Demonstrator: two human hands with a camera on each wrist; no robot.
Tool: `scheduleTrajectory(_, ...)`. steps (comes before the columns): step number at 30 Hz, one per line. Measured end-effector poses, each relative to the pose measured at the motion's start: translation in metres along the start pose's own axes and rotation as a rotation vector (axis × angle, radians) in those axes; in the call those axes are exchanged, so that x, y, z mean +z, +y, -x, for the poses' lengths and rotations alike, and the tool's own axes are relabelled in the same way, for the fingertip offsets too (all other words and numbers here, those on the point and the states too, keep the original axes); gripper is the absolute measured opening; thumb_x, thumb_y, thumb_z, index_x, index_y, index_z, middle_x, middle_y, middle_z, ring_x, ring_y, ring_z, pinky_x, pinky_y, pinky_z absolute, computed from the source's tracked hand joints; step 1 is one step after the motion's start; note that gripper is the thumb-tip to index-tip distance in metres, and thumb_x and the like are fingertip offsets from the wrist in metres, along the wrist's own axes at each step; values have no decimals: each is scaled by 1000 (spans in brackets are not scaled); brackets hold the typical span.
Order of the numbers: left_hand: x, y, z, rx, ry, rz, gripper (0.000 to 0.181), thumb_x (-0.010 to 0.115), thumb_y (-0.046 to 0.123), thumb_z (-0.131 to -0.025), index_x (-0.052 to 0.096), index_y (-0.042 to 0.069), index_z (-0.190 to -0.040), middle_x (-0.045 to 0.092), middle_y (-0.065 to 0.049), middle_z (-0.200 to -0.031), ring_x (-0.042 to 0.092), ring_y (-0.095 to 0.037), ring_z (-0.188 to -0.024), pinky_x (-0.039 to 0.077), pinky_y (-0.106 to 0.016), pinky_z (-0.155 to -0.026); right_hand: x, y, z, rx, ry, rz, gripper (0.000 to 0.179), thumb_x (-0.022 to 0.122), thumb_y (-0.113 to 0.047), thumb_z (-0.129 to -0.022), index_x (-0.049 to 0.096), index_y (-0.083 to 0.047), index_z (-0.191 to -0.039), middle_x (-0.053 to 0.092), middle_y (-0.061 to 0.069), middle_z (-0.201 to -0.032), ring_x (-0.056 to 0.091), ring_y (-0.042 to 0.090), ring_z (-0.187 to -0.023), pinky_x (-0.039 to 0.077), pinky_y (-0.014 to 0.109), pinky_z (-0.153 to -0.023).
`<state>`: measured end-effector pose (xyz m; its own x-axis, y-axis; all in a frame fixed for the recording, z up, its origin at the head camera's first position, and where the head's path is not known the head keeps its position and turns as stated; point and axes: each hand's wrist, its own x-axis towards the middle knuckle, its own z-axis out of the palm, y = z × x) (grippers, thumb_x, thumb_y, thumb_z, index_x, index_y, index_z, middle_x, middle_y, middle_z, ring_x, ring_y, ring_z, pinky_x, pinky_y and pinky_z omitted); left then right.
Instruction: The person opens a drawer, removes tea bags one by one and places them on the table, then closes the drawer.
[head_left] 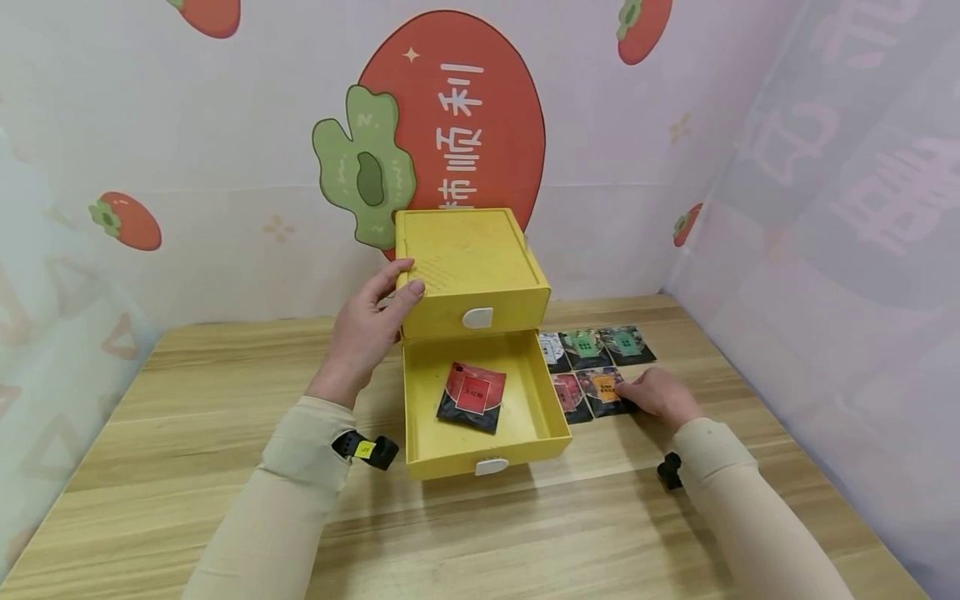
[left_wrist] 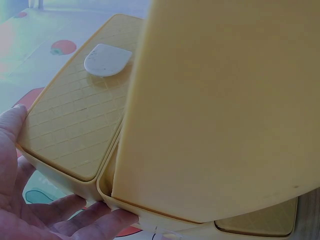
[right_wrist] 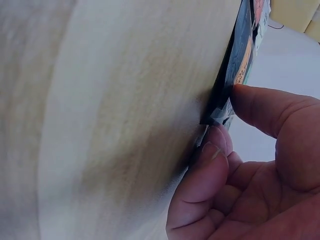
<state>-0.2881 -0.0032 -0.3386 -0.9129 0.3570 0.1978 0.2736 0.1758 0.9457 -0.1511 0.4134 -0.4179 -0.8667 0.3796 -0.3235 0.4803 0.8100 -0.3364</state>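
A yellow two-drawer box (head_left: 468,258) stands on the table with its lower drawer (head_left: 531,404) pulled out. In that drawer lies a red and black tea sachet (head_left: 472,396). My left hand (head_left: 367,329) rests on the box's left upper corner, thumb on the top and the other fingers spread along the side. To the right of the box, my right hand (head_left: 663,396) pinches the near right corner of a sachet with an orange label (head_left: 602,390). Its thumb is on top and its fingertips are at the edge in the right wrist view, where that edge is tilted up.
Beside the orange sachet lies a pink one (head_left: 572,397). Behind them are two green sachets (head_left: 587,348) and a white one (head_left: 553,352), partly hidden by the drawer. The upper drawer, with its white pull (head_left: 477,317), is closed. A printed wall cloth (head_left: 247,275) bounds the table's back.
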Motion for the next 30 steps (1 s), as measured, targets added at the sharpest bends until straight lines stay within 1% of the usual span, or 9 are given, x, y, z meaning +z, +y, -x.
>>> scheduleTrajectory(3, 0, 0, 0, -3, 3, -4, 64, 61, 64, -98, 50, 37, -155, 47, -4, -160, 59, -25, -131, 57, -35, -88, 0, 0, 1, -5, -4, -7, 39, 61, -40, -99, 68, -12, -73, 51, 1, -70, 47, 17, -66, 38, 31, -63)
scheduleTrajectory(7, 0, 1, 0, -6, 6, 0, 64, 62, 64, -97, 50, 37, -155, 48, -4, -158, 60, -25, -129, 58, -33, -86, -1, -1, 2, -3, -16, -15, 40, 60, -40, -100, 69, -11, -74, 52, 1, -69, 47, 16, -65, 38, 31, -63)
scheduleTrajectory(12, 1, 1, 0, -5, 5, 12, 64, 62, 63, -98, 50, 36, -155, 49, -4, -158, 61, -25, -127, 58, -30, -83, -3, -1, 3, -19, -20, -17, 41, 59, -40, -101, 69, -10, -75, 50, 1, -69, 47, 17, -66, 38, 31, -63)
scheduleTrajectory(15, 1, 1, 0, -5, 4, 9, 64, 62, 63, -98, 50, 36, -155, 49, -4, -158, 61, -26, -127, 58, -30, -83, -5, -1, 4, -34, -20, -19, 44, 58, -41, -102, 64, -12, -69, 47, -1, -65, 46, 16, -64, 37, 31, -62)
scheduleTrajectory(17, 0, 1, 0, -5, 3, 8, 64, 62, 63, -98, 50, 36, -155, 48, -4, -158, 61, -26, -127, 58, -31, -84, -7, -2, 4, -30, -29, -21, 47, 58, -42, -102, 57, -14, -64, 44, -3, -62, 44, 14, -61, 37, 30, -60)
scheduleTrajectory(19, 0, 1, 1, -6, 1, 8, 65, 61, 63, -98, 49, 36, -155, 47, -3, -159, 61, -25, -128, 58, -32, -86, -9, -3, 6, -25, -33, -41, 46, 58, -43, -102, 58, -15, -66, 44, -3, -62, 44, 15, -62, 37, 31, -59)
scheduleTrajectory(23, 0, 1, 1, -9, -5, 15, 64, 61, 63, -98, 49, 36, -155, 47, -2, -160, 61, -24, -128, 58, -34, -88, -14, -9, 8, -21, -45, -84, 49, 57, -46, -103, 50, -17, -64, 39, -4, -59, 38, 14, -57, 34, 31, -55)
scheduleTrajectory(26, 0, 2, 1, -10, -8, 19, 64, 61, 63, -98, 49, 37, -155, 46, -2, -160, 60, -25, -129, 58, -37, -90, -19, -15, 11, -52, -33, -107, 52, 57, -47, -103, 41, -20, -61, 36, -7, -55, 34, 12, -52, 31, 29, -52)
scheduleTrajectory(30, -1, 3, 2, -12, -10, 12, 63, 61, 63, -98, 49, 38, -155, 44, -2, -161, 58, -25, -131, 57, -39, -91, -27, -25, 17, -114, -10, -141, 53, 58, -46, -103, 40, -20, -59, 34, -8, -54, 30, 11, -50, 27, 28, -49)
